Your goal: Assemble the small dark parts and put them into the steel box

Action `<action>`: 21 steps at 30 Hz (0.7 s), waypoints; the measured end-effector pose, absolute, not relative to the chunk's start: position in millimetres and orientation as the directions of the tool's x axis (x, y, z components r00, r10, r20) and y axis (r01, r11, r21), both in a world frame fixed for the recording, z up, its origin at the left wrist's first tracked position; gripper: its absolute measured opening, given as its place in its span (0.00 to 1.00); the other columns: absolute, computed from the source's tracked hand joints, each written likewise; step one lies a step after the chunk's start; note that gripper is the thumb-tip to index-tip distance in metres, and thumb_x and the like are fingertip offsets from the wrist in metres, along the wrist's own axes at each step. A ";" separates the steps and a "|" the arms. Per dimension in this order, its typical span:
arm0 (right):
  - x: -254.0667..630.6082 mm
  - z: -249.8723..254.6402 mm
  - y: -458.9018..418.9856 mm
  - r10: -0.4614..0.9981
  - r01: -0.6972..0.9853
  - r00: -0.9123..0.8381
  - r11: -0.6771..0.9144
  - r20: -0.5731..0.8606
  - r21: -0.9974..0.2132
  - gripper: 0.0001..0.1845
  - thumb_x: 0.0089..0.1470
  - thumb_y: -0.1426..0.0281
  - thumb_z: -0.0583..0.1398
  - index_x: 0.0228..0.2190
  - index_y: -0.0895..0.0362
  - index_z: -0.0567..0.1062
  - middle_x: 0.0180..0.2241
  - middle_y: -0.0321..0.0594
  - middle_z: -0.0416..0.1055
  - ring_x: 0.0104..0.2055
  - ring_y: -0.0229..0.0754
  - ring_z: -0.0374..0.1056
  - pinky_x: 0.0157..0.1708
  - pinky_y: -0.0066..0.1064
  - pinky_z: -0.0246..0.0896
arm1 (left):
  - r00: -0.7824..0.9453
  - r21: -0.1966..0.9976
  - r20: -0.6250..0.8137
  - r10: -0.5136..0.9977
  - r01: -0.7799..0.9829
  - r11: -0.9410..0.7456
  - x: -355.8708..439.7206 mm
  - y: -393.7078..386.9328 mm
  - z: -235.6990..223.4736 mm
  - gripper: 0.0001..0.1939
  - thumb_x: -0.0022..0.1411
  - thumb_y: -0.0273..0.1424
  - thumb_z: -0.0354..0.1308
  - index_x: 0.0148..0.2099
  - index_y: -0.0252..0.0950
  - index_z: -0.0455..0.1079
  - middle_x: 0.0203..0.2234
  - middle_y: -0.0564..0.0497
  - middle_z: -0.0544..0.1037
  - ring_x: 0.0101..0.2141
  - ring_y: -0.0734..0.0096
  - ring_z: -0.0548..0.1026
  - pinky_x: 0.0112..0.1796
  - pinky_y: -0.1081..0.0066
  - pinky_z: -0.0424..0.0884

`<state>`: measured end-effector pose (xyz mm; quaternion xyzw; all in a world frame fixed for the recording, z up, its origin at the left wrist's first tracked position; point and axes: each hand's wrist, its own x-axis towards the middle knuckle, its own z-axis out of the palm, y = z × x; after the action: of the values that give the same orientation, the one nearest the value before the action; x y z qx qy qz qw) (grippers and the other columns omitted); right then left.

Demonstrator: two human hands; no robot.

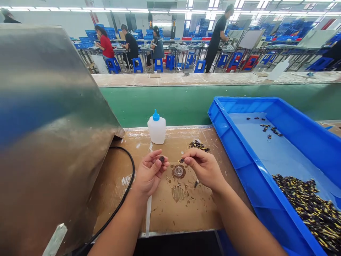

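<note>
Between the thumb and fingers of my left hand (151, 172) is a small black round part (161, 159). My right hand (204, 167) pinches a tiny black-and-yellow piece (181, 160), held a short way to the right of the round part and apart from it. Below and between the hands, a small clear round dish (178, 171) sits in a wet patch on the brown bench. One loose small piece (196, 183) lies under my right hand. Just beyond that hand is a little heap of black-and-yellow pieces (198, 145).
A white squeeze bottle (156, 129) with a blue cap stands behind my hands. At right, a big blue tray (239, 149) holds many black-and-yellow pieces (309, 202). A large metal housing (53, 124) and a black cable (132, 167) occupy the left. Several people sit or stand at far benches.
</note>
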<state>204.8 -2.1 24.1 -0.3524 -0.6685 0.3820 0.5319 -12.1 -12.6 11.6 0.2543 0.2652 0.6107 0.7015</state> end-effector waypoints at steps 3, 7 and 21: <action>198.0 23.1 -6.8 0.893 0.036 -0.132 0.438 0.430 -0.898 0.14 0.71 0.59 0.66 0.35 0.54 0.81 0.32 0.37 0.78 0.32 0.38 0.72 0.31 0.27 0.66 | 0.134 0.695 -0.027 0.991 -0.710 0.115 -9.0 -14.2 12.9 0.18 0.49 0.34 0.85 0.41 0.40 0.85 0.32 0.49 0.87 0.30 0.76 0.84 0.32 0.83 0.80; 192.1 17.2 -13.0 0.907 0.020 -0.116 0.409 0.404 -0.912 0.15 0.73 0.57 0.65 0.36 0.53 0.81 0.28 0.36 0.77 0.29 0.37 0.72 0.29 0.26 0.65 | 0.146 0.713 -0.036 0.989 -0.689 0.128 -7.5 -16.2 14.1 0.15 0.49 0.34 0.84 0.34 0.38 0.82 0.32 0.49 0.87 0.29 0.75 0.84 0.32 0.83 0.79; 168.2 17.3 -24.1 0.870 -0.086 -0.101 0.476 0.483 -0.875 0.08 0.64 0.69 0.73 0.45 0.48 0.87 0.41 0.38 0.85 0.39 0.42 0.82 0.39 0.32 0.81 | 0.104 0.703 -0.112 0.988 -0.694 0.153 -2.7 -14.9 2.9 0.20 0.47 0.41 0.85 0.30 0.34 0.81 0.29 0.50 0.84 0.27 0.79 0.79 0.33 0.80 0.78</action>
<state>168.2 -24.1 17.3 -0.3146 -0.6226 0.4038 0.5919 -2.7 -14.9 2.9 0.2495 0.2944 0.6012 0.6997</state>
